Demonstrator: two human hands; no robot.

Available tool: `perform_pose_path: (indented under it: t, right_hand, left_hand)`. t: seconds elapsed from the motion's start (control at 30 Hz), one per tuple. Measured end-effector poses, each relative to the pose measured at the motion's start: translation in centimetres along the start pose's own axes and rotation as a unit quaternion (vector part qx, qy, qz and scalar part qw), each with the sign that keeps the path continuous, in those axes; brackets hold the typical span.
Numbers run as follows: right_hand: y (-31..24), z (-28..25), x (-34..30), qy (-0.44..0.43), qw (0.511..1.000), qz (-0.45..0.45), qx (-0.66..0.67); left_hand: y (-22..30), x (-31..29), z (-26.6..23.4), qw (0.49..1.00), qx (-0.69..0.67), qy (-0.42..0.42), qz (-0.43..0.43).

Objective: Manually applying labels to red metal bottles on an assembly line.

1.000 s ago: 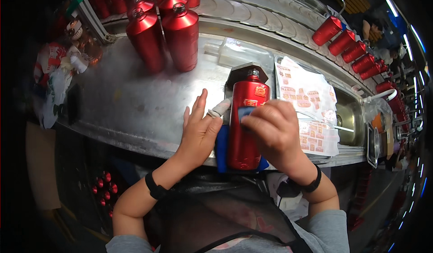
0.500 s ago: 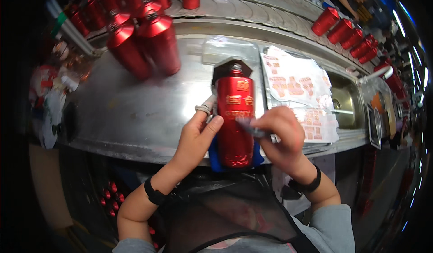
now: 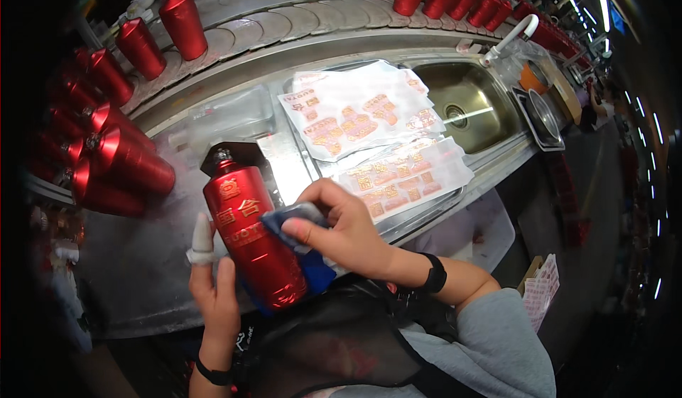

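Note:
A shiny red bottle (image 3: 259, 252) with raised gold characters lies on its back on the metal counter, its neck pointing away from me. Under it is a blue cloth (image 3: 317, 271), and a dark angular support (image 3: 247, 154) shows behind the neck. My right hand (image 3: 348, 231) pinches a folded blue-grey rag (image 3: 295, 222) against the bottle's right side, beside the lettering. My left hand (image 3: 214, 284) is along the bottle's left side, fingers stretched out and thumb near the bottle; a white finger cover is on one finger. Whether it touches the bottle I cannot tell.
Sheets of gold-and-red transfers (image 3: 352, 117) lie on a metal tray right of the bottle. Beyond are a sink (image 3: 462, 100) and white faucet (image 3: 513, 37). Several red bottles (image 3: 135, 160) stand at the left, others along a conveyor (image 3: 284, 22). A clear plastic tray (image 3: 231, 117) lies behind.
My view has swung to the right, so the bottle and left-hand bottles appear shifted and tilted. My right hand still holds the rag at the bottle; my left hand remains beside it.

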State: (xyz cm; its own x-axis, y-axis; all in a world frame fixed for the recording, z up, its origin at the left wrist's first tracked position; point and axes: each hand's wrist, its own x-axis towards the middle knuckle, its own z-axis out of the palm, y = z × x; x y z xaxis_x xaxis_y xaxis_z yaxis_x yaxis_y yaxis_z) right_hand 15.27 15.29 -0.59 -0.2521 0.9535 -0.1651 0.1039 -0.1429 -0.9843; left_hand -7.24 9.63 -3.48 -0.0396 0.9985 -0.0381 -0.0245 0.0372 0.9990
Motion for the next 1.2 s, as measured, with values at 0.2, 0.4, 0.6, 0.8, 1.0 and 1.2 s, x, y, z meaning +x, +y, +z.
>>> perform_pose_path:
  t: [0.2,0.4,0.6,0.8,1.0,1.2]
  right_hand:
    - [1.5,-5.1,0.8,0.09,0.987,0.05,-0.121]
    - [0.5,-15.5,-0.2,0.221,0.903,0.128,-0.345]
    - [1.7,-20.1,-1.3,0.263,0.695,0.072,-0.665]
    - [2.0,-25.3,-1.0,0.274,0.694,0.118,-0.655]
    - [1.9,-27.3,-0.1,0.318,0.692,0.081,-0.643]
    - [1.9,-33.1,2.2,0.352,0.704,0.115,-0.606]
  left_hand:
    - [-0.9,-1.8,-0.3,0.966,0.236,-0.009,0.106]
    - [-1.3,-2.2,-0.6,0.981,0.183,0.012,0.069]
    - [-1.9,-2.4,-1.1,0.984,0.168,0.011,0.066]
    - [-1.2,-2.4,-1.1,0.988,0.152,0.009,0.038]
    - [-2.8,-2.8,-1.4,0.992,0.125,0.019,0.021]
    - [-2.5,-2.7,-1.5,0.992,0.121,0.021,0.018]
